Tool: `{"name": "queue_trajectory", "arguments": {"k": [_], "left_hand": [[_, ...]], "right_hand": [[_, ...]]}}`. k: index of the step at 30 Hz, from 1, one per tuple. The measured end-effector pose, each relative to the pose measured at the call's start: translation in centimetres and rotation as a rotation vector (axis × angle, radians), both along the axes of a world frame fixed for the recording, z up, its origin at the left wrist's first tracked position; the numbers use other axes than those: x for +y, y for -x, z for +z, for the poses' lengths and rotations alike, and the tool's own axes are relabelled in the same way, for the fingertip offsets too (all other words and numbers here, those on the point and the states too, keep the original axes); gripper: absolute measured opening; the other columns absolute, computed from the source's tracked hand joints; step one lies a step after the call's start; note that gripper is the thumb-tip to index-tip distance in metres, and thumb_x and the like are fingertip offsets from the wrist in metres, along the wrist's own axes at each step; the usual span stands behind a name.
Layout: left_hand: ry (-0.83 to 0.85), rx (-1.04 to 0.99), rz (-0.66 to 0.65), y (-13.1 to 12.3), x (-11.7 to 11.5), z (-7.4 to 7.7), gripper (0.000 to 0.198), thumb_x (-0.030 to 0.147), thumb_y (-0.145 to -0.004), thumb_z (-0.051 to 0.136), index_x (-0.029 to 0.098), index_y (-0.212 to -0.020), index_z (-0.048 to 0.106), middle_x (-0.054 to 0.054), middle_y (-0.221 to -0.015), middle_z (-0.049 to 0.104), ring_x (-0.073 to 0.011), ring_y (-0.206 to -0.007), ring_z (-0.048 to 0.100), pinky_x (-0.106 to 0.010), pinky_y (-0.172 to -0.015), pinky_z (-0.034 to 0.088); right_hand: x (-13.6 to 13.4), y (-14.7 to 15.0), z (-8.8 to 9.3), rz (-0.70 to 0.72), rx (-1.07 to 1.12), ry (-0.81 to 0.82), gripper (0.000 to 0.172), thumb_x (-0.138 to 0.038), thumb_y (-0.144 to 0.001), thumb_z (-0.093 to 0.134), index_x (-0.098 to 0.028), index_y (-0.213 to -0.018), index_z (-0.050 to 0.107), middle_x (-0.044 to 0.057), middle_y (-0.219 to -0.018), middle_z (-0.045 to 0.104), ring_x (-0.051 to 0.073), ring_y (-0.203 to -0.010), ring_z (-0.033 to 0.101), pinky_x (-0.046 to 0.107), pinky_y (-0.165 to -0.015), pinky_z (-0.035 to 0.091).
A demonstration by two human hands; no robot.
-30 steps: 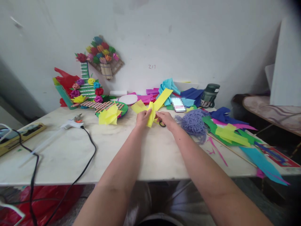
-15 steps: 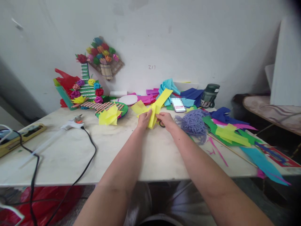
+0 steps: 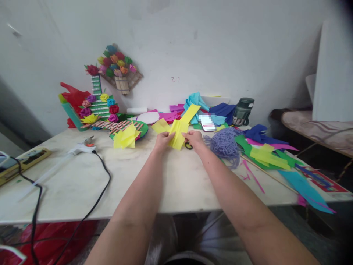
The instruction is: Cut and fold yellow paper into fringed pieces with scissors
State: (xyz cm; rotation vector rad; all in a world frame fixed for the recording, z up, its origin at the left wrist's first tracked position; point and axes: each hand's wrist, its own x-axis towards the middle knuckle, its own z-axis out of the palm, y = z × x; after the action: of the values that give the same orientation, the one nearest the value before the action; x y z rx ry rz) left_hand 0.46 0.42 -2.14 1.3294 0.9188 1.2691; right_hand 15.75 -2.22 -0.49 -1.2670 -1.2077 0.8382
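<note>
- Head view: in the centre of the frame, both hands hold the yellow paper [image 3: 178, 134] just above the tabletop [image 3: 110, 184].
- The left hand [image 3: 162, 141] is closed on the paper's left edge, thumb on top. The right hand [image 3: 196, 139] pinches its right edge.
- A black scissors loop [image 3: 189, 146] shows just under the right hand. Whether it is held, I cannot tell.
- Containers: a stick basket [image 3: 121, 82] at upper left, on the wall, is filled with rolled paper flowers. A dark green lidded mug [image 3: 242, 111] stands at the back right, its contents hidden. A round green plate [image 3: 143, 129] carries woven strips and a spiky yellow cut-out [image 3: 125, 138].
- The yellow paper is thin, matte and creased. It is a long strip, its long axis running from the hands up and right toward the wall.
- A tangled heap of lilac cord [image 3: 224, 144] lies just right of the right hand, with flat, pointed scraps of coloured paper [image 3: 267, 156] beyond it.
- A white glue gun [image 3: 81, 148] lies at left.
</note>
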Motion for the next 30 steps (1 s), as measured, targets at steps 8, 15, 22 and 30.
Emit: {"name": "queue_trajectory", "arguments": {"k": [8,15,22,30], "left_hand": [[0.094,-0.19,-0.206,0.1,0.4,-0.6,0.039,0.043,-0.056,0.071,0.01,-0.074,0.063,-0.008,-0.067,0.065,-0.0177,-0.064,0.061,-0.027,-0.062,0.047],[0.157,-0.22,-0.27,1.1,0.1,-0.4,0.035,0.038,-0.061,0.07,0.01,-0.079,0.062,-0.01,-0.073,0.066,-0.0196,-0.072,0.063,-0.028,-0.065,0.049],[0.137,-0.322,-0.159,0.9,0.0,-0.2,0.044,0.035,-0.06,0.071,0.016,-0.097,0.057,-0.008,-0.086,0.066,-0.0201,-0.079,0.063,-0.03,-0.069,0.049],[0.116,-0.245,-0.147,1.6,0.4,-0.8,0.045,0.026,-0.046,0.078,0.009,-0.085,0.063,-0.011,-0.078,0.067,-0.0249,-0.078,0.063,-0.035,-0.07,0.049]], "right_hand": [[0.2,-0.2,-0.5,0.12,0.101,0.082,0.022,-0.034,-0.061,0.064,-0.013,-0.065,0.059,0.002,-0.057,0.057,0.008,-0.047,0.048,0.016,-0.033,0.023],[-0.3,0.5,0.0,0.072,0.058,0.129,0.015,-0.025,-0.062,0.064,-0.013,-0.057,0.057,-0.002,-0.044,0.051,0.006,-0.039,0.041,0.018,-0.036,0.025],[-0.2,0.5,-0.2,0.022,-0.056,0.039,0.025,-0.035,-0.056,0.067,-0.015,-0.05,0.053,-0.004,-0.042,0.048,0.006,-0.039,0.04,0.019,-0.041,0.03],[0.0,0.1,-0.3,0.007,-0.088,0.041,0.02,-0.03,-0.06,0.064,-0.016,-0.052,0.052,-0.006,-0.043,0.047,0.006,-0.039,0.04,0.018,-0.038,0.033]]}}
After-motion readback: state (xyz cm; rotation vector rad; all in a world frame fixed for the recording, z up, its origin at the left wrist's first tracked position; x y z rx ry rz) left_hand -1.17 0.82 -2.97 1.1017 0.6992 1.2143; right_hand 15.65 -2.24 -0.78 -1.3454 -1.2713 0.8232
